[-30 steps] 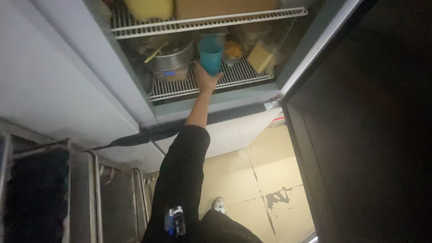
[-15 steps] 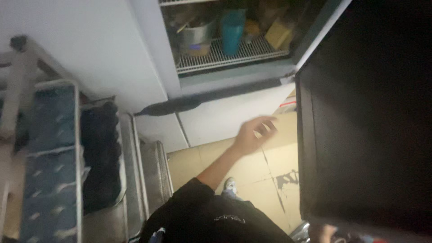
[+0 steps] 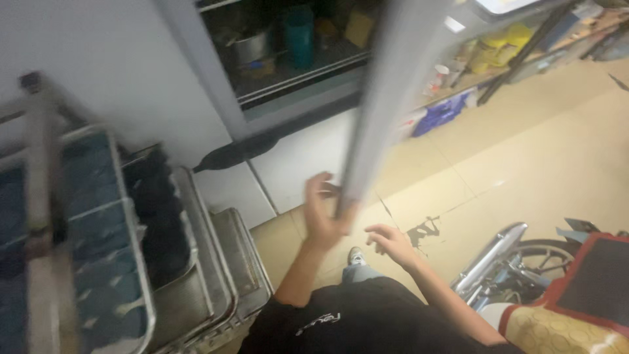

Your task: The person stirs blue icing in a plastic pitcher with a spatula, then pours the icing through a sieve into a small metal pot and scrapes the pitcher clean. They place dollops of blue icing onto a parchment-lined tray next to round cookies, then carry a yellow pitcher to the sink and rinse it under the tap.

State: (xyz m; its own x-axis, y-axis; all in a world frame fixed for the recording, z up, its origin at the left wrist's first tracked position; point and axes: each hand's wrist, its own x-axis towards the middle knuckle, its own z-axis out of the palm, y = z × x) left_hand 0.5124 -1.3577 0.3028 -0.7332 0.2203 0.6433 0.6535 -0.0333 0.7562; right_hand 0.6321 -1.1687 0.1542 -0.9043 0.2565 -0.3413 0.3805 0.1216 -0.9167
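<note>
Head view: left hand point(image 3: 323, 213) on door point(image 3: 383, 98) edge.
Fingers wrapped round the door's lower edge, blurred. Right hand point(image 3: 392, 241) just beside it, open, fingers loosely spread, holding nothing. Teal cup point(image 3: 300, 36) sits on the fridge shelf point(image 3: 308, 65) above.

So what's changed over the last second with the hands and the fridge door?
The left hand let go of the teal plastic cup, came down and now grips the edge of the grey fridge door, which has swung toward shut. The right hand has come into view. The cup stays on the shelf.
</note>
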